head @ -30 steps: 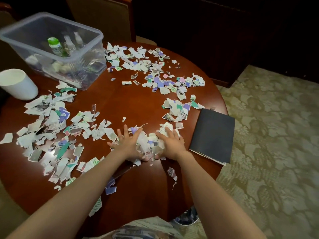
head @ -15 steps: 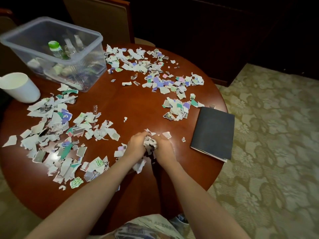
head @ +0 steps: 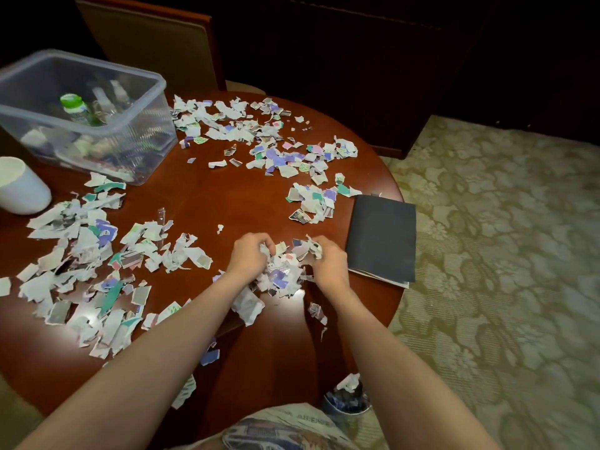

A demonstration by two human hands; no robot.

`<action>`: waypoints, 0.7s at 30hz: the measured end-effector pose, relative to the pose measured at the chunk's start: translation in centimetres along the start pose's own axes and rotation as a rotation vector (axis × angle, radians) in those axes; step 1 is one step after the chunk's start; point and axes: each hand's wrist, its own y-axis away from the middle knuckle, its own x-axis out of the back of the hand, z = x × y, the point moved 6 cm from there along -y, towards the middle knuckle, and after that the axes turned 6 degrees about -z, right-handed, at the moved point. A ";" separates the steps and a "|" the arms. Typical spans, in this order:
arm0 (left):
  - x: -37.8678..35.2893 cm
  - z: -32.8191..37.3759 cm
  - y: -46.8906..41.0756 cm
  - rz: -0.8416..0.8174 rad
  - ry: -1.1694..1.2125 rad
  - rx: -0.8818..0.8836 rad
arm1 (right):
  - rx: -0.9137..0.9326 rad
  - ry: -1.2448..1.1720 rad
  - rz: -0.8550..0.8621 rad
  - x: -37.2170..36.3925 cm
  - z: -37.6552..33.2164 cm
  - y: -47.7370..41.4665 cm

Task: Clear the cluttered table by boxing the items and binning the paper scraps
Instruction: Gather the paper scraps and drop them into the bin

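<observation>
Torn paper scraps cover the round wooden table (head: 227,196). A gathered pile of scraps (head: 283,273) lies near the front edge between my hands. My left hand (head: 249,254) curls its fingers round the pile's left side. My right hand (head: 326,259) grips a crumpled wad on the right side. More scraps (head: 84,271) spread across the left, and others (head: 276,147) lie at the back. A clear plastic box (head: 136,125) at the back left holds a green-capped bottle (head: 75,108) and other small items. A bin (head: 347,399) with scraps in it stands on the floor below the table's front edge.
A dark notebook (head: 383,237) lies at the table's right edge, close to my right hand. A white cup (head: 19,186) stands at the far left. A chair (head: 152,43) is behind the table. Patterned carpet (head: 503,271) lies to the right.
Both hands swept flat over the scraps, pulled them together toward me, then curled round the gathered pile. The pile now sits a little farther right, near the notebook.
</observation>
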 end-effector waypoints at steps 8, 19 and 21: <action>1.5 3.4 0.1 0.116 0.075 0.013 | -0.007 -0.008 0.044 2.3 0.6 1.2; 0.2 10.5 1.4 0.103 0.046 -0.119 | -0.047 -0.023 0.104 6.7 2.7 3.7; -0.2 11.8 1.7 0.091 0.043 -0.156 | -0.054 -0.016 0.121 7.6 3.4 4.1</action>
